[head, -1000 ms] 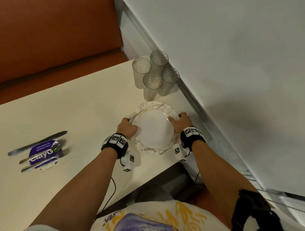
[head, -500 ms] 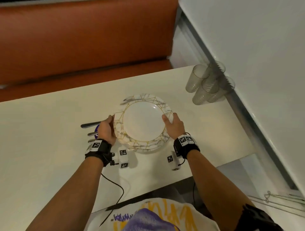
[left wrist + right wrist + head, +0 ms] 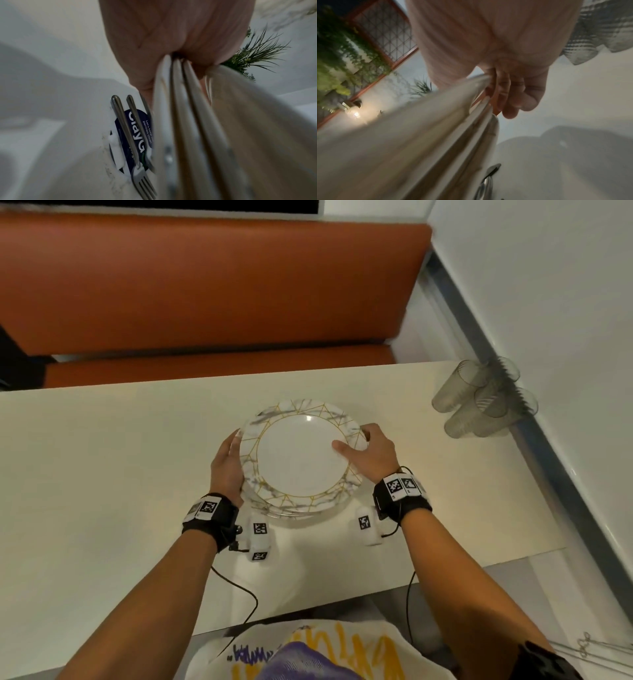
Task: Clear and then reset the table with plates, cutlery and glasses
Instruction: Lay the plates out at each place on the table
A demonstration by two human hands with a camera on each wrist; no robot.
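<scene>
A stack of marble-and-gold patterned plates (image 3: 298,460) hangs above the middle of the cream table (image 3: 102,474), held at both sides. My left hand (image 3: 227,463) grips the stack's left rim and my right hand (image 3: 368,451) grips its right rim, thumb on top. In the left wrist view the plate edges (image 3: 180,108) fan out from my palm, and below them lie a fork (image 3: 137,148) and other cutlery on a dark blue round coaster (image 3: 133,136). The stack hides that cutlery in the head view. In the right wrist view my fingers (image 3: 510,94) curl under the plates (image 3: 419,142).
Several ribbed clear glasses (image 3: 483,402) stand grouped at the table's far right corner against a white wall (image 3: 548,285). An orange bench (image 3: 205,285) runs behind the table. Cables trail from both wristbands over the near table edge.
The plate stack has left the right side near the glasses and travelled left to the table's middle, now over the cutlery and coaster. Both hands kept their grip.
</scene>
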